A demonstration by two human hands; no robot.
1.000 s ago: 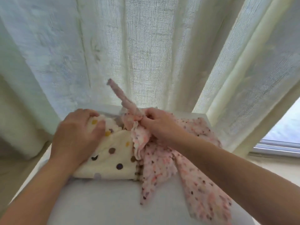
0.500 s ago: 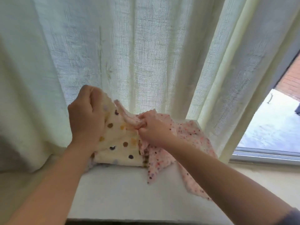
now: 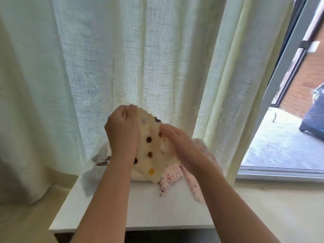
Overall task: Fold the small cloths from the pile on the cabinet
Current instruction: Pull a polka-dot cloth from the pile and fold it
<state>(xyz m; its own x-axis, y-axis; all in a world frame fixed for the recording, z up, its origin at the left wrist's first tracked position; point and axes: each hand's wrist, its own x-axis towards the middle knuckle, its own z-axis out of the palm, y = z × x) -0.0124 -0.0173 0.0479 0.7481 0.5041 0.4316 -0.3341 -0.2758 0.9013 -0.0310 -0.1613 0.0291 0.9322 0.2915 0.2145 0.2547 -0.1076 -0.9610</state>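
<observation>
The folding has barely begun: no cloth in view lies in a finished fold. The left hand (image 3: 122, 130) is closed on the top edge of the cream polka-dot cloth (image 3: 150, 142) and holds it up off the pile, its lower end draped onto the cabinet (image 3: 140, 207). The right hand (image 3: 180, 146) lies with straight fingers against the cloth's right side (motion blur makes it hard to say, but it seems to rest there rather than pinch). Beneath, the pink speckled cloth (image 3: 171, 174) sprawls loose, one tail trailing toward the cabinet's right edge, and a pale cloth with brown marks (image 3: 102, 155) sits crumpled at the back left; both are left to do. The pile crowds the rear, touching the curtain (image 3: 122, 58), while the near half of the top is bare white surface, probably the place to spread and fold.
</observation>
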